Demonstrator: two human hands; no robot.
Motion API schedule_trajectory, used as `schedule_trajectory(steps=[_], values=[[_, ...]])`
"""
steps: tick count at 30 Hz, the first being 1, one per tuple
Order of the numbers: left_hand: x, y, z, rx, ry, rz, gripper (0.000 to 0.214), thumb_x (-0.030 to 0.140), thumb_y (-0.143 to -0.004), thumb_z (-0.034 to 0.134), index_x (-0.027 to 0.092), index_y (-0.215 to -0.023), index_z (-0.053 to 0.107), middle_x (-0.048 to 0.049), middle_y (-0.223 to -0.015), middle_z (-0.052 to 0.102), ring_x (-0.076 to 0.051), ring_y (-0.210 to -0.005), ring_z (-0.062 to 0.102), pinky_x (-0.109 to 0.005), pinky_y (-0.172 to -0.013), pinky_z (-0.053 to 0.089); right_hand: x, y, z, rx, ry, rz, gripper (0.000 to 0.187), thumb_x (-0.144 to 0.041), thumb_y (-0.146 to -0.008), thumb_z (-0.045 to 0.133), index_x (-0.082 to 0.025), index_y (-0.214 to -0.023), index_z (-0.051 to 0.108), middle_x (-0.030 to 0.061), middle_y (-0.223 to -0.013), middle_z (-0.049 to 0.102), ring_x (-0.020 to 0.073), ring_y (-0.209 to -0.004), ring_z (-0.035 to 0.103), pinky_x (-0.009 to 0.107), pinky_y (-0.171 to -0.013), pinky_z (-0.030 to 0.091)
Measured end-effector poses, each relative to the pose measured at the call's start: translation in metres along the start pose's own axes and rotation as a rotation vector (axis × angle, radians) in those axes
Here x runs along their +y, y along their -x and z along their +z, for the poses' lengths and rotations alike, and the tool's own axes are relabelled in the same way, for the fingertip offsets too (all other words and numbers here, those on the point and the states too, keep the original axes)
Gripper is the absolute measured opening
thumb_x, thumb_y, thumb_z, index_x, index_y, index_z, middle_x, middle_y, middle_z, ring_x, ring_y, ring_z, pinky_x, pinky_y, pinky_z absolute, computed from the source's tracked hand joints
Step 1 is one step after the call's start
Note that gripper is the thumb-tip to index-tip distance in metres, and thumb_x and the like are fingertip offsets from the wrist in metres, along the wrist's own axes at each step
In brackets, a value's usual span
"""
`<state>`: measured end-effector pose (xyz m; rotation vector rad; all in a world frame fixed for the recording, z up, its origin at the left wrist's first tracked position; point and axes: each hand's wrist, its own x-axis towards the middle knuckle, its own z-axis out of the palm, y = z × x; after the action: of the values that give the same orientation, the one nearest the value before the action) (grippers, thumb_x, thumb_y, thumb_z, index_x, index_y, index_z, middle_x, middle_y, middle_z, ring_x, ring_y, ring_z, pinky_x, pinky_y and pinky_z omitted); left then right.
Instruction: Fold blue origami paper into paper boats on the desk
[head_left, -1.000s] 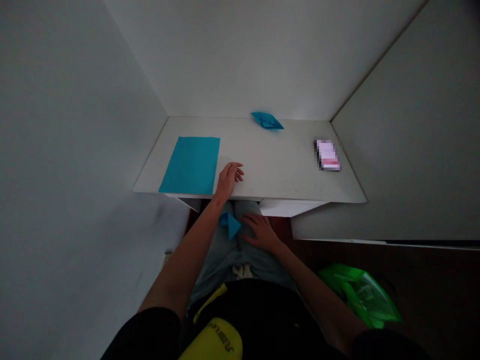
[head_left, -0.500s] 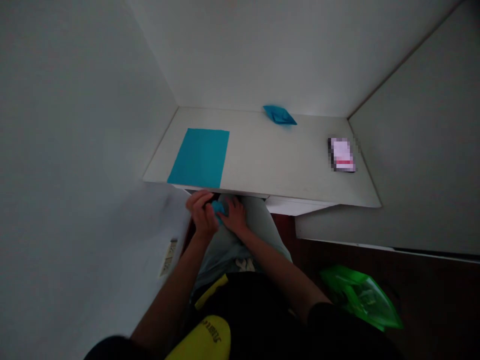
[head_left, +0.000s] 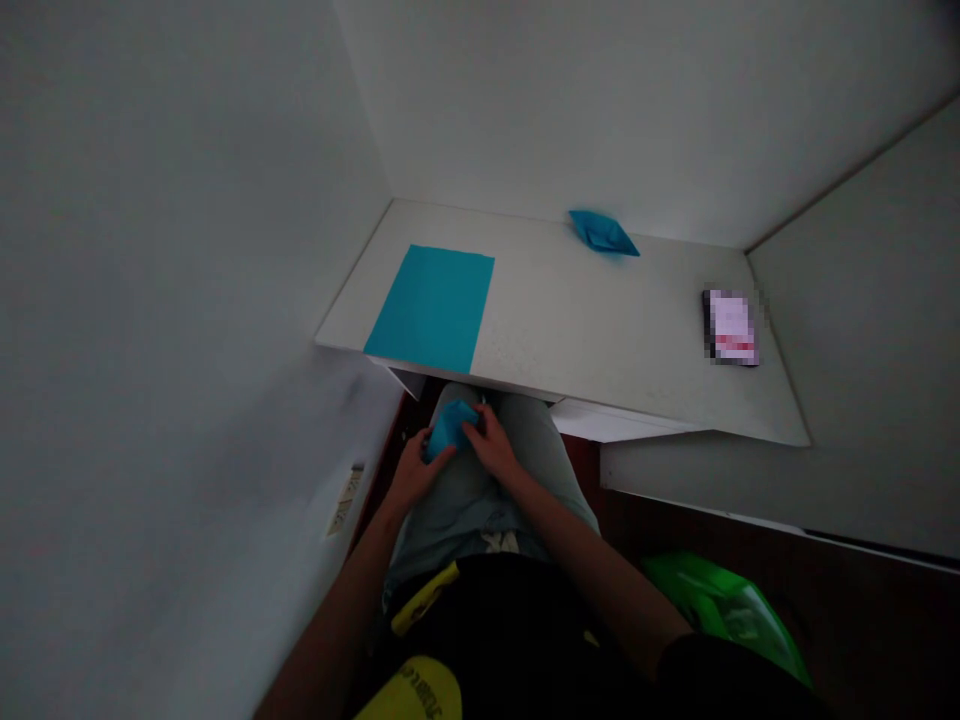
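Note:
A piece of folded blue paper (head_left: 450, 428) is held above my lap, just in front of the desk edge. My left hand (head_left: 418, 468) grips its left and lower side, thumb along the near edge. On its right side my right hand (head_left: 490, 440) pinches it between thumb and fingers. The exact folds are too small to make out. A flat sheet of blue paper (head_left: 431, 308) lies on the left of the white desk (head_left: 555, 320), reaching its front edge. Toward the back wall sits a folded blue paper boat (head_left: 604, 234).
A phone-like object (head_left: 731, 328), partly blurred out, lies at the desk's right end. Walls enclose the desk on the left, back and right. On the dark floor at lower right is a green plastic bag (head_left: 720, 605). A socket plate (head_left: 346, 500) is on the left wall.
My left hand has come down and closed on the folded paper, which now shows larger between both hands. The whole view has shifted, so the desk things appear further right.

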<state>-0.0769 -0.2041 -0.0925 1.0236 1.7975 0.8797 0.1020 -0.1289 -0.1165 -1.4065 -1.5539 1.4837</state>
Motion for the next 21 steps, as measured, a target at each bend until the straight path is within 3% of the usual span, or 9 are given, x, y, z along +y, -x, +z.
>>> schedule_trajectory(steps=[3,4,6,9,11,13,16,18,21], values=[[0.023,0.016,0.0,-0.11,0.03,0.089,0.07,0.06,-0.072,0.089,0.021,-0.128,0.071,-0.0124,-0.123,0.079,-0.035,-0.112,0.075,-0.05,-0.102,0.06,-0.023,0.025,-0.015,0.013,-0.068,-0.028,0.042,-0.048,-0.098,0.064,-0.028,-0.134,0.054,0.0068,-0.111,0.072,0.0272,-0.098,0.071,0.044,-0.089,0.061],[0.034,0.02,0.001,-0.181,0.057,0.147,0.064,0.057,-0.076,0.088,0.023,-0.127,0.072,-0.011,-0.122,0.079,-0.034,-0.111,0.076,-0.048,-0.1,0.061,-0.033,0.033,-0.023,-0.004,-0.088,-0.064,0.047,-0.051,-0.099,0.064,-0.029,-0.138,0.051,0.0085,-0.118,0.071,0.0284,-0.104,0.071,0.046,-0.093,0.061],[0.062,0.022,0.003,-0.213,0.081,0.281,0.05,0.052,-0.082,0.085,0.025,-0.123,0.074,-0.0083,-0.117,0.081,-0.031,-0.105,0.077,-0.045,-0.096,0.062,-0.056,0.044,-0.047,-0.016,-0.076,-0.182,0.057,-0.055,-0.097,0.069,-0.033,-0.145,0.046,0.0115,-0.136,0.067,0.0316,-0.12,0.069,0.05,-0.103,0.059],[0.116,0.006,0.01,-0.127,-0.024,0.583,0.03,0.047,-0.089,0.082,0.026,-0.11,0.077,-0.0087,-0.108,0.081,-0.03,-0.099,0.075,-0.044,-0.094,0.06,-0.089,0.037,-0.101,0.111,-0.03,-0.448,0.071,-0.059,-0.094,0.075,-0.033,-0.151,0.042,0.0152,-0.151,0.06,0.0364,-0.143,0.058,0.057,-0.12,0.049],[0.152,-0.018,0.022,-0.04,-0.14,0.793,0.024,0.042,-0.092,0.08,0.026,-0.11,0.079,-0.0107,-0.111,0.081,-0.031,-0.107,0.074,-0.047,-0.103,0.055,-0.102,0.017,-0.141,0.211,-0.029,-0.573,0.072,-0.064,-0.096,0.072,-0.033,-0.153,0.041,0.0159,-0.156,0.058,0.0364,-0.147,0.056,0.059,-0.122,0.046],[0.182,-0.048,0.041,0.004,-0.26,0.943,0.017,0.032,-0.097,0.074,0.027,-0.111,0.081,-0.0107,-0.112,0.081,-0.033,-0.114,0.072,-0.049,-0.109,0.049,-0.106,-0.01,-0.178,0.319,-0.028,-0.583,0.065,-0.072,-0.098,0.064,-0.032,-0.147,0.047,0.0153,-0.147,0.063,0.0342,-0.139,0.061,0.055,-0.116,0.051],[0.207,-0.089,0.076,-0.013,-0.393,1.028,0.022,0.019,-0.096,0.07,0.027,-0.113,0.082,-0.0114,-0.117,0.081,-0.033,-0.115,0.07,-0.052,-0.11,0.044,-0.098,-0.047,-0.216,0.343,-0.022,-0.476,0.075,-0.08,-0.091,0.069,-0.03,-0.144,0.05,0.0118,-0.129,0.067,0.0256,-0.1,0.072,0.043,-0.091,0.061],[0.21,-0.106,0.097,-0.052,-0.45,1.044,0.025,0.017,-0.096,0.07,0.028,-0.114,0.083,-0.0116,-0.118,0.08,-0.033,-0.115,0.069,-0.052,-0.112,0.041,-0.088,-0.063,-0.228,0.28,-0.027,-0.391,0.082,-0.077,-0.087,0.075,-0.029,-0.148,0.047,0.0072,-0.115,0.069,0.0207,-0.081,0.071,0.038,-0.076,0.06],[0.204,-0.113,0.115,-0.087,-0.503,1.059,0.023,0.022,-0.096,0.074,0.029,-0.116,0.083,-0.0119,-0.121,0.079,-0.034,-0.121,0.066,-0.055,-0.114,0.036,-0.073,-0.073,-0.233,0.267,0.004,-0.363,0.085,-0.067,-0.084,0.083,-0.027,-0.15,0.047,0.0023,-0.103,0.069,0.018,-0.072,0.067,0.034,-0.068,0.057]])
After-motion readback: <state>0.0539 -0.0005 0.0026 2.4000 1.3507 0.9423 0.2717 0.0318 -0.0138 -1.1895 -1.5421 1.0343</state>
